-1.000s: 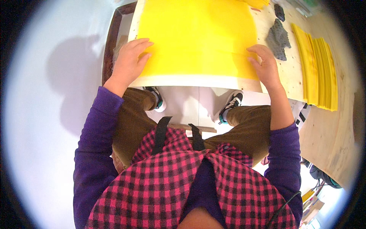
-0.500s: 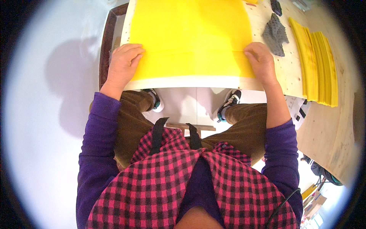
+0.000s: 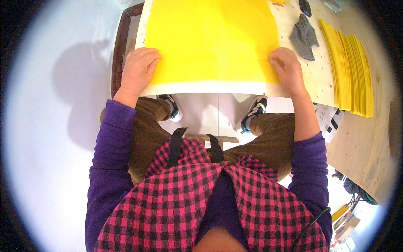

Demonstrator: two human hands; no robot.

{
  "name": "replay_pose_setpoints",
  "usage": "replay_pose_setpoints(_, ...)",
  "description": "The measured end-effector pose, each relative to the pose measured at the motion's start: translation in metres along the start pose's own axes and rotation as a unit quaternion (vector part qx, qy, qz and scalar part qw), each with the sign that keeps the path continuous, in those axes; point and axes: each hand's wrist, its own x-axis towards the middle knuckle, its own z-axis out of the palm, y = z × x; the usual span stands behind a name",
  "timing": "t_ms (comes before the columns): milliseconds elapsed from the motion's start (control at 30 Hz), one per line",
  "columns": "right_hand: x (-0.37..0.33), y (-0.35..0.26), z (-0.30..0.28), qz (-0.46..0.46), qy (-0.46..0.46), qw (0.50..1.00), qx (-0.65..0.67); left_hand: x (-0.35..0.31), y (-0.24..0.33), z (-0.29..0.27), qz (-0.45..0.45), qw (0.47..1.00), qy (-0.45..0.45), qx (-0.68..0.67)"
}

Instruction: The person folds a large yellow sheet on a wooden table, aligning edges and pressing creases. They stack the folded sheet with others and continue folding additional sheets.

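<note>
A bright yellow sheet of cloth [image 3: 210, 42] lies spread over the pale wooden table, its near edge close to the table's front. At its left side, my left hand [image 3: 141, 67] is closed, thumb and fingers pinching the cloth's margin. The opposite side is pinched by my right hand [image 3: 287, 68], with fingers curled and the thumb against them. Both hands are about level with each other, a little in from the near edge. The fingertips partly hide the cloth they grip.
A crumpled grey cloth [image 3: 304, 38] lies on the tabletop [image 3: 312, 82] to the right, with a small black object [image 3: 305, 7] beyond it. Stacks of folded yellow cloth [image 3: 356, 75] stand farther right. A dark brown frame [image 3: 119, 54] borders the table's left side.
Both hands keep almost the same place and pinch. A faint crosswise crease between them has become less visible, and the view has shifted slightly.
</note>
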Motion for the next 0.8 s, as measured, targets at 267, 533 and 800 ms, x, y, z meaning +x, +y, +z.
replay_pose_setpoints(267,-0.004,-0.007,-0.007,-0.009,0.04,0.999,0.022,0.004,0.015,-0.009,0.023,0.999,0.029,-0.002)
replay_pose_setpoints(533,-0.025,-0.022,-0.023,0.035,-0.102,0.993,0.052,-0.016,0.037,-0.015,-0.009,0.995,-0.051,-0.085)
replay_pose_setpoints(800,-0.03,-0.027,-0.028,-0.001,-0.045,0.999,-0.025,-0.024,0.038,-0.022,0.008,0.997,-0.077,-0.003)
